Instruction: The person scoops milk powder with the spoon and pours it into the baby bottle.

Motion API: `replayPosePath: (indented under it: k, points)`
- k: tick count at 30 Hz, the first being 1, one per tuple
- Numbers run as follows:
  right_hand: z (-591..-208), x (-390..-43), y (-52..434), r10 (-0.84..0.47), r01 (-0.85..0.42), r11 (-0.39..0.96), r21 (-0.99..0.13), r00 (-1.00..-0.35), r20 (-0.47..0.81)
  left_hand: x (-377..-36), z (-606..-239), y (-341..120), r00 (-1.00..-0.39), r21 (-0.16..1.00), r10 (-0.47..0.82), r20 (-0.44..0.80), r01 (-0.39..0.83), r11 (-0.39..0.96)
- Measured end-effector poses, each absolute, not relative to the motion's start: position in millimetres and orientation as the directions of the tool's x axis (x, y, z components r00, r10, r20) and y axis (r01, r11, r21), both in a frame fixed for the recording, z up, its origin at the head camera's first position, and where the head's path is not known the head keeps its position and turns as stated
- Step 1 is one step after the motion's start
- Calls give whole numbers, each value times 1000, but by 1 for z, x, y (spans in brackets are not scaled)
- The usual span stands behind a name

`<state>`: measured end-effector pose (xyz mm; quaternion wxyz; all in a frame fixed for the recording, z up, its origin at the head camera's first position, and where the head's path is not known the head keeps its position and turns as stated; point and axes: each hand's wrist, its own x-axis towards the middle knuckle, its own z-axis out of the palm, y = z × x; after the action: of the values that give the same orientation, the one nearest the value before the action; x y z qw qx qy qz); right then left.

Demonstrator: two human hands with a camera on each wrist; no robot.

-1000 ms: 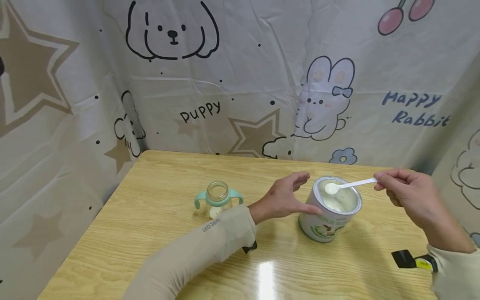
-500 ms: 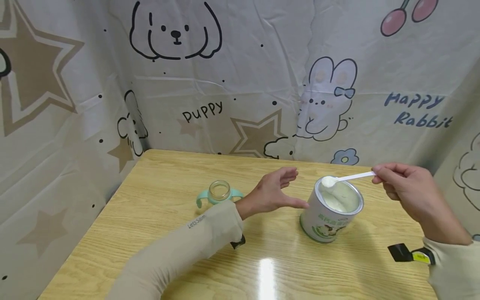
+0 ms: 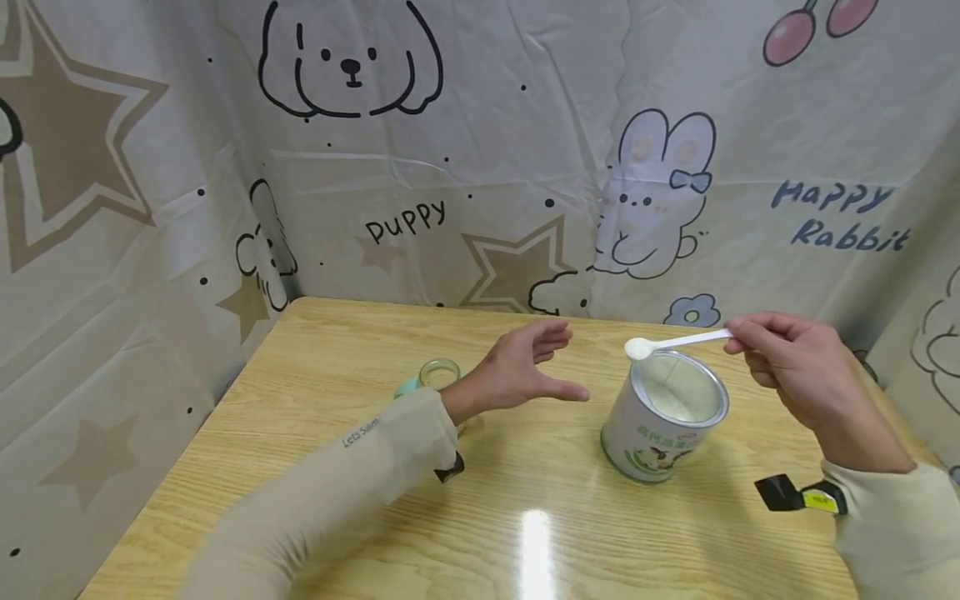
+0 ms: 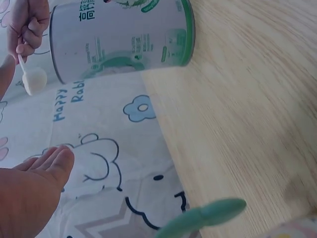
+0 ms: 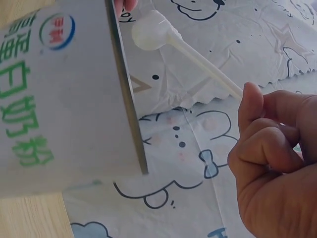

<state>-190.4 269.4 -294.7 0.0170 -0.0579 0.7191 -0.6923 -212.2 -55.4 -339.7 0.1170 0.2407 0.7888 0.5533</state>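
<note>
My right hand (image 3: 780, 367) pinches the handle of a white plastic scoop (image 3: 675, 342), whose bowl of white powder hangs just above the far-left rim of an open powder tin (image 3: 660, 417). The wrist views show the scoop (image 5: 163, 34) (image 4: 32, 79) beside the tin (image 5: 59, 99) (image 4: 124, 37). My left hand (image 3: 517, 371) hovers open, fingers spread, between the tin and a small glass baby bottle with teal handles (image 3: 438, 377). My left forearm partly hides the bottle. One teal handle (image 4: 208, 215) shows in the left wrist view.
The wooden table (image 3: 337, 350) is closed in on the back and both sides by a cartoon-printed curtain (image 3: 450, 167). Black wrist-camera mounts (image 3: 787, 496) sit on both sleeves. The tin stands right of the table's middle.
My right hand lifted the filled scoop out of the tin and carried it up and left past the rim. My left hand let go of the tin's side and drew back left, staying open.
</note>
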Motion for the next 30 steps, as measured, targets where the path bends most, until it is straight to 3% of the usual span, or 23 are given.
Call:
replayPosePath:
  k: [30]
  points:
    - [-296,-196,219,-175,-63,-9,-998,-982,64,-205,-339,-112,-878,932,471,86,238,272]
